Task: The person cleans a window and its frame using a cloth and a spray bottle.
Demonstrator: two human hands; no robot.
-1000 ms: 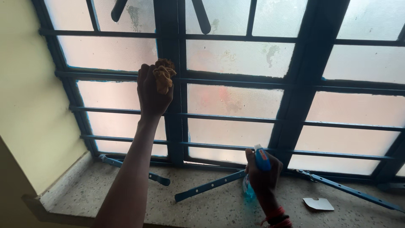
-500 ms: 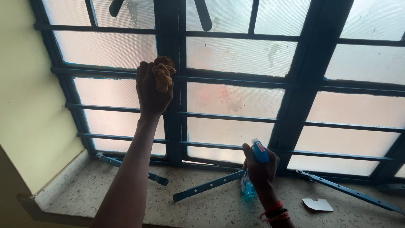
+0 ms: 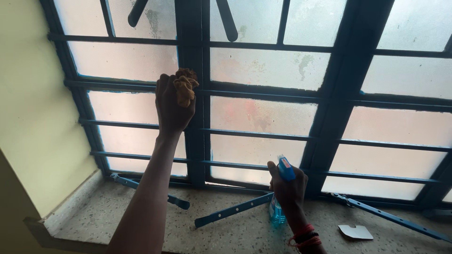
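A: A frosted window with dark blue bars fills most of the frame, a pale yellow wall runs down the left edge, and a speckled stone sill lies along the bottom.

B: And the hands?

A: The left hand is raised in the upper middle-left, clenched around a bunched orange-brown cloth. The cloth is pressed at the spot where the thick upright of the frame meets a crossbar. The right hand sits low in the centre-right, wrapped around the blue head of a spray bottle, whose clear blue body stands on the sill.

B: What has changed over the last second?

A: Very little with the cloth. It lies on the same joint of the frame as a second ago, with the same fist around it; the small shifts in the picture look like the camera moving. The bottle has moved slightly: the right hand has drawn it a touch left and its head now tilts more toward the glass.

B: So what does that suggest?

A: The wiping looks held at one spot on the bar, while the bottle hand is adjusting its hold, as a judgement only.

B: Anything else on the sill?

A: Loose blue window stays lie across it, and a white scrap of card rests at lower right.
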